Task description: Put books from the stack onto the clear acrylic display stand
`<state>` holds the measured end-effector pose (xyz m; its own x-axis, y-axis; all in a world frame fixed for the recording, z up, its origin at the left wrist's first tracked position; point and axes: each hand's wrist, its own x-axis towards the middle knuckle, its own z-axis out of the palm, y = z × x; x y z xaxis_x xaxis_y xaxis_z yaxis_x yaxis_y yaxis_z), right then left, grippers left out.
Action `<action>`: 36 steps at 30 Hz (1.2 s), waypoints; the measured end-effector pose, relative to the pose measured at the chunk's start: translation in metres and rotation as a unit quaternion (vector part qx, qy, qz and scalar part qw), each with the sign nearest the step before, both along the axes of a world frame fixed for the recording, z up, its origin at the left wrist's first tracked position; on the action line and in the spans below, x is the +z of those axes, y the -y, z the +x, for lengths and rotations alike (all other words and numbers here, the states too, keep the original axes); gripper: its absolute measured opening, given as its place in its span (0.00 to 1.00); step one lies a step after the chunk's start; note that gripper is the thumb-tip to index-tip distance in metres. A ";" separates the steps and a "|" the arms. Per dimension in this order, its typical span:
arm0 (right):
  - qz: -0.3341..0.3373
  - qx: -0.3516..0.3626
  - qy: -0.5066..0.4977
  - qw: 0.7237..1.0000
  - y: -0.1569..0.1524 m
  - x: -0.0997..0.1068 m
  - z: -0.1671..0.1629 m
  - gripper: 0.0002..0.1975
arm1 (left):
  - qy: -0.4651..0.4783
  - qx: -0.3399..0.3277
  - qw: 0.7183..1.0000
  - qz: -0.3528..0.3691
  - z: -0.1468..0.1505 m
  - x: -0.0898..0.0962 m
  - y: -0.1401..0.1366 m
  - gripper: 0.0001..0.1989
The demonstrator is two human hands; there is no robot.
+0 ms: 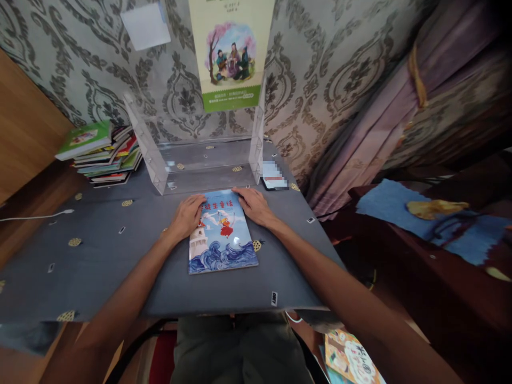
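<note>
On the grey patterned surface (100, 261), a glossy rectangular storybook (224, 245) lies flat — long axis pointing away, title (221, 206) farthest — left hand (187, 216) and right hand (254, 206) resting unclenched along its far edges.

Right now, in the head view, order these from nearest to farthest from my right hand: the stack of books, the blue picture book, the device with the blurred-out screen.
From your right hand:
1. Blue picture book: touching the hand, on its left.
2. Device with the blurred-out screen: just beyond, to the right.
3. Stack of books: far left, past the clear stand.
</note>
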<state>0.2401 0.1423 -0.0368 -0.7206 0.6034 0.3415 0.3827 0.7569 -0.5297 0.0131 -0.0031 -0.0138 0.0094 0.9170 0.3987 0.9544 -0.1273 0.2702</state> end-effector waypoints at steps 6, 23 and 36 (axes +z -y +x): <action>-0.009 -0.005 -0.001 1.000 0.001 0.001 0.001 0.22 | -0.001 -0.123 0.992 -0.029 0.034 0.012 -0.011 0.18; -0.010 -0.001 0.003 1.000 0.001 0.003 0.000 0.21 | 0.027 -0.382 0.912 -0.145 0.097 0.031 0.065 0.25; 0.018 -0.024 0.008 1.000 0.030 0.018 0.003 0.21 | 0.039 -0.369 0.917 -0.145 0.099 0.033 0.066 0.23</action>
